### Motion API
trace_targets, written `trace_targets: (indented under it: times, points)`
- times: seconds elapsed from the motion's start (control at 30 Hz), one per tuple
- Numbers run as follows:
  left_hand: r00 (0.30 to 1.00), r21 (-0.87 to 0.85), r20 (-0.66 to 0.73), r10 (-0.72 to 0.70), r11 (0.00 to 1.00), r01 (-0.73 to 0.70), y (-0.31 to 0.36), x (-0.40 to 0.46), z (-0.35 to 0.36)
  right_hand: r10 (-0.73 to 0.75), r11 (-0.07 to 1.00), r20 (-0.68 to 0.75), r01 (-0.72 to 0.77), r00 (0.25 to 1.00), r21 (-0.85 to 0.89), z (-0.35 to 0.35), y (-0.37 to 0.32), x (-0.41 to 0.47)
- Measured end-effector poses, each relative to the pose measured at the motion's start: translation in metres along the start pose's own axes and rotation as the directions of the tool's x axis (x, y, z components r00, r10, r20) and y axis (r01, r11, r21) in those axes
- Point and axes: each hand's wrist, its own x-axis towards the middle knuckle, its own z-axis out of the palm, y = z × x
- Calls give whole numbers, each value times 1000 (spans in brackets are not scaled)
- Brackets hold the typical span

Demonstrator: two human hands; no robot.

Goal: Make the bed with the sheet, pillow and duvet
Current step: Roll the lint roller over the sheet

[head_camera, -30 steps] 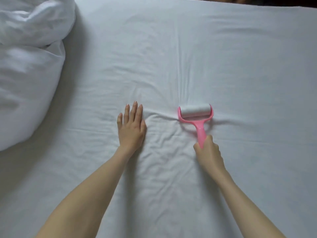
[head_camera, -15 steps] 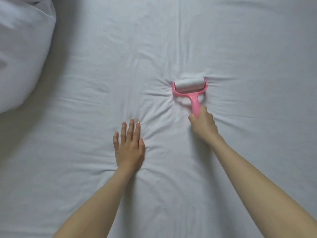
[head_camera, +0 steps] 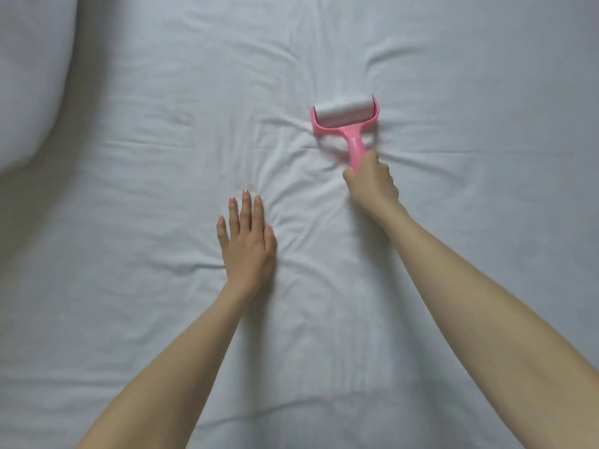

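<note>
A white sheet covers the whole bed, with creases fanning out around my hands. My left hand lies flat on the sheet, palm down, fingers together and stretched forward, holding nothing. My right hand is closed round the handle of a pink lint roller. The roller's white drum rests on the sheet ahead of that hand and to the right of the left hand. A bulky white duvet or pillow is bunched at the left edge; I cannot tell which.
The white bulk at the left rises above the sheet and casts a shadow beside it. Flat sheet stretches to the right and towards me. No bed edge is in view.
My right hand has pushed the lint roller forward over the sheet, away from me. The left hand has stayed flat on the sheet. The view has shifted, and the far edge is out of frame.
</note>
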Motion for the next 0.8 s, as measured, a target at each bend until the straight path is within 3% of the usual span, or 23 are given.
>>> trace_targets:
  times: [0.3,0.43,0.6,0.8]
  points:
    - [986,24,103,128,991,-131,-14,-125,25,173,984,161,-165,972,-63,49,151,-201]
    - [980,58,144,141,987,-151,-20,-168,31,170,982,204,-149,964,-114,54,193,-254]
    - [970,46,223,101,992,-114,-16,-201,32,131,989,191,-114,973,-97,51,185,-237]
    - [954,59,287,85,993,-106,-13,-204,22,39,998,139,-30,990,-64,35,123,-157]
